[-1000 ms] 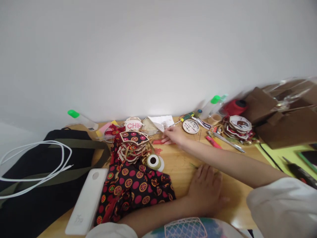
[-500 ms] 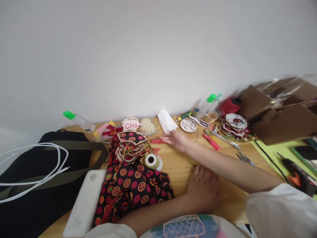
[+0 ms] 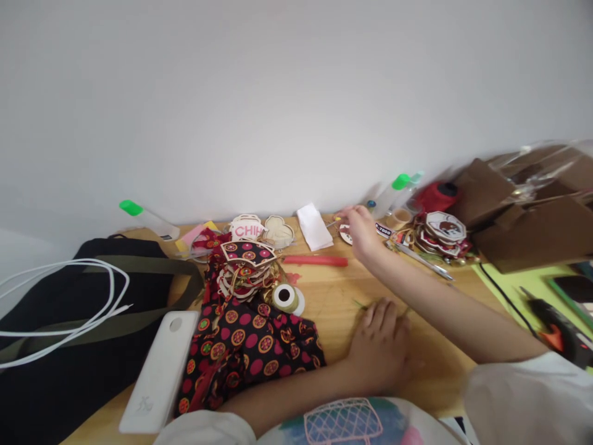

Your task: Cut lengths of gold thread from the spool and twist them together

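Note:
My left hand (image 3: 380,346) lies palm down on the wooden table (image 3: 324,296), fingers stretched out, with a thin green strand by its fingertips. Reaching across toward the wall, my right hand (image 3: 364,228) has its fingers closed at the yellow and green handled tool (image 3: 337,219); most of the handle is hidden behind the fingers. A white folded paper (image 3: 315,227) lies just left of it. Below the paper is a red stick (image 3: 319,261). The round printed tag (image 3: 345,233) and the glue tube (image 3: 383,230) are partly covered by my right hand.
Patterned cloth (image 3: 259,340), stacked ornaments (image 3: 245,269) and a spool (image 3: 285,298) lie left of centre. A white power bank (image 3: 160,371) and black bag (image 3: 92,371) are farther left. More ornaments (image 3: 442,232), a brown box (image 3: 532,235) and a glue gun (image 3: 556,327) stand right.
My right hand has moved right and back, from the red stick to the tool, uncovering the stick. My right forearm now hides the pink cutter. My left hand stays in place.

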Tool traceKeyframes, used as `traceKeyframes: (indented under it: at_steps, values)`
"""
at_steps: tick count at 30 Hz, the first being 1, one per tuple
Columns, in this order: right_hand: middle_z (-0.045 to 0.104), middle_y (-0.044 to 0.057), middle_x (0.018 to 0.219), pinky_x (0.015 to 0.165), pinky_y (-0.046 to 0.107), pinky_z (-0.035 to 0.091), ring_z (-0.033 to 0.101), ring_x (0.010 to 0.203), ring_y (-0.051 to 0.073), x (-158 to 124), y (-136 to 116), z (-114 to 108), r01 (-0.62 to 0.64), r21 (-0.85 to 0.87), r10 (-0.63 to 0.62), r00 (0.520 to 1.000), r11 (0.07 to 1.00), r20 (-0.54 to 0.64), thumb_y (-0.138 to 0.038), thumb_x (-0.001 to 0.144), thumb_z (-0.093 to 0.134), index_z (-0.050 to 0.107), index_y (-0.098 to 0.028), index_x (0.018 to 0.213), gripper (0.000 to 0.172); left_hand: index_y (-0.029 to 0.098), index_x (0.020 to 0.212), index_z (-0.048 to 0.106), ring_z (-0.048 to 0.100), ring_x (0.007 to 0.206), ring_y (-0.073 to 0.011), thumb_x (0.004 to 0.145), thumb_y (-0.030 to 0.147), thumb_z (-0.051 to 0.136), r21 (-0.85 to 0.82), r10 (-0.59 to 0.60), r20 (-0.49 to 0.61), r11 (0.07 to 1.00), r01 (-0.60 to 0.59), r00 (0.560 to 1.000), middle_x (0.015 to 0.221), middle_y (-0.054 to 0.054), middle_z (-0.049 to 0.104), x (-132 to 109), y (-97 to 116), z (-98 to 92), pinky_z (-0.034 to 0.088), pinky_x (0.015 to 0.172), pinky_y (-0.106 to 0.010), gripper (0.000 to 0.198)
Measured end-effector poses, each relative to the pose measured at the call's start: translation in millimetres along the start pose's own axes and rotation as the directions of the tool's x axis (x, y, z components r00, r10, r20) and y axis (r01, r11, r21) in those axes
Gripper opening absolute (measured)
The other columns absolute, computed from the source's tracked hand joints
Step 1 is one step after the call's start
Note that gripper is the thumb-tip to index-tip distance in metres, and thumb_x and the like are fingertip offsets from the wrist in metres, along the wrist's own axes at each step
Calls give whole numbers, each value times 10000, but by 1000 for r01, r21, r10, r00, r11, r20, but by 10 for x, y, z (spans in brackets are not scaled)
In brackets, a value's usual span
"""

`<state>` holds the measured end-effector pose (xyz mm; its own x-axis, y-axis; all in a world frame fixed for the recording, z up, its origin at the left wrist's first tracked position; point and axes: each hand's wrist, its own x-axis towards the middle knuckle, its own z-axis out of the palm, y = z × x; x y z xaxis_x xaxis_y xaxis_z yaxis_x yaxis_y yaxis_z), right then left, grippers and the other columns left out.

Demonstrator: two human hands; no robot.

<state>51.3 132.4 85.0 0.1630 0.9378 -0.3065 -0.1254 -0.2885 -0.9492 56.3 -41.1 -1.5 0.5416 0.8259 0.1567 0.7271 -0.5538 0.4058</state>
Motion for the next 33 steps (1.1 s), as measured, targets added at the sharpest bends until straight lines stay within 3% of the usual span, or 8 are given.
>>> traceKeyframes:
  at_steps: [6,10,12,15,19,25,30,33]
  values:
    - [505,-56,624,569,185,443,524,538,71,143,-107,-286,-19,67,25,996,998,-91,-169,767,458,456,-200,736,44,118,1299,436,303,1354,-276,833,541,480,39,21,-38,999,-20,999,1403,-163,425,-21,-7,50,276,1098,-407,630]
    - [603,0,611,638,244,481,591,589,115,74,14,-424,-100,-90,106,992,991,61,-174,787,467,541,-173,706,110,118,1315,421,291,1362,-275,827,549,486,34,21,-37,999,-20,999,1415,-171,411,-33,1,52,286,1093,-418,654]
    - [673,29,728,744,277,489,635,725,143,26,108,-471,-29,-291,87,978,956,188,-176,780,499,584,-171,729,99,120,1322,414,294,1361,-276,825,553,489,27,12,-30,1000,-11,999,1422,-172,403,-36,2,52,292,1092,-422,663]
    - [696,59,991,923,315,437,620,975,172,-54,227,-507,254,-551,-11,914,795,405,-125,768,503,637,-164,863,169,114,1328,404,288,1365,-281,825,540,502,34,11,-16,999,-10,1000,1425,-180,398,-36,-3,58,299,1090,-421,667]
    - [651,109,1149,991,338,380,576,1087,199,-144,271,-461,597,-667,-34,756,447,654,-64,791,449,631,-123,1075,342,103,1322,410,311,1352,-292,829,535,498,45,21,-18,999,-20,1000,1402,-181,422,-36,-12,77,301,1089,-424,661]
    - [664,135,1095,905,315,413,592,1016,222,-93,153,-158,666,-724,-91,744,181,662,-155,848,467,643,-116,1084,297,117,1293,448,340,1331,-274,825,524,515,30,11,-5,999,-11,1000,1359,-164,469,-27,-1,68,296,1087,-428,623]
    - [641,121,1102,868,312,421,578,1014,232,37,48,203,779,-627,-39,626,-30,779,-169,858,483,631,-170,1124,304,117,1262,479,370,1307,-282,820,564,501,58,22,-23,998,-21,999,1331,-161,498,-8,7,52,325,1057,-429,629]
    - [628,159,1111,864,344,425,559,1058,277,68,68,377,790,-602,21,608,-114,794,-124,837,492,653,-154,1086,298,104,1233,495,393,1291,-288,811,573,507,76,29,-25,997,-27,999,1319,-169,507,0,6,63,322,1058,-421,631]
